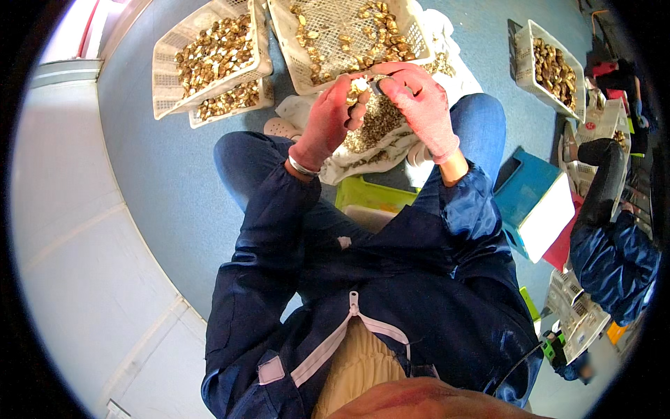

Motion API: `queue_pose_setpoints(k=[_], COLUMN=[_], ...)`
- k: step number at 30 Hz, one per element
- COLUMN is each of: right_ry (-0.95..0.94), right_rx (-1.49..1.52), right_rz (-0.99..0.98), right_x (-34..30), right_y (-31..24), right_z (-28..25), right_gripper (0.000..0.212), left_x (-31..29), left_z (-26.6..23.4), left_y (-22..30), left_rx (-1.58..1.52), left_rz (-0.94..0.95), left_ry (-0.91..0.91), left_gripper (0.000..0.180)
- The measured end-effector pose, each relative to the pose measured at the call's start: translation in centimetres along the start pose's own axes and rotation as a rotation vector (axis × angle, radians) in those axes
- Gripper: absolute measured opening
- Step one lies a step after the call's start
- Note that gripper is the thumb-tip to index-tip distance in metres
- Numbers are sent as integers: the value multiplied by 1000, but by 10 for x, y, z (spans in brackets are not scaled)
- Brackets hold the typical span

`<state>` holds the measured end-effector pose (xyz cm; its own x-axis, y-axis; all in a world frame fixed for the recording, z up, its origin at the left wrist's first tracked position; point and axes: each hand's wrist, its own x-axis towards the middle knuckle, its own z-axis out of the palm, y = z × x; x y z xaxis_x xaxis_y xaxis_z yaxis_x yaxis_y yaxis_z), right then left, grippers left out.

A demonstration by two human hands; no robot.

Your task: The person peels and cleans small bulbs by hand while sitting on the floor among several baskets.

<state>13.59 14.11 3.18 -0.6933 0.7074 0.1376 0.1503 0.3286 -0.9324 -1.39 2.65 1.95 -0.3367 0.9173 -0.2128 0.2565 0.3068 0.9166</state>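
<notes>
Both of my hands wear pink gloves and are raised close together over a heap of small brownish cut bits (380, 126) on a white cloth (349, 164). My left hand (328, 119) is closed round a mushroom (357, 89) with a pale and brown surface. Just right of it, my right hand (422, 101) is closed in a pinch, its fingertips nearly meeting the mushroom. A small dark, greyish edge shows at those fingertips; what it belongs to is hidden. Beyond my hands stands a white plastic crate (296, 66) with brown-and-pale mushrooms (387, 35) scattered inside.
To the left, another mushroom-filled crate (164, 77) rests over a lower one (234, 115). A further crate (527, 77) of mushrooms stands at the right. Near my right leg are a blue stool (520, 188) and a seated co-worker (614, 258). A green plastic item (373, 195) lies between my legs.
</notes>
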Motion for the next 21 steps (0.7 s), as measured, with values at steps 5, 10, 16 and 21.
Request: queue_pose_setpoints(k=[5, 10, 16, 21], right_ry=[21, 32, 102, 81], right_rx=[32, -20, -65, -150], right_rz=[27, -98, -144, -186], right_x=[0, -1, 0, 1], right_y=[-2, 2, 3, 5], right_z=[1, 6, 7, 12], right_gripper=[15, 16, 13, 11], left_x=[1, -1, 5, 3], left_z=[2, 6, 8, 17], left_y=[-5, -1, -7, -22], left_rx=[-216, 32, -462, -882], left_rz=[71, 221, -67, -22], left_ry=[22, 69, -6, -16], left_gripper=[40, 33, 40, 40])
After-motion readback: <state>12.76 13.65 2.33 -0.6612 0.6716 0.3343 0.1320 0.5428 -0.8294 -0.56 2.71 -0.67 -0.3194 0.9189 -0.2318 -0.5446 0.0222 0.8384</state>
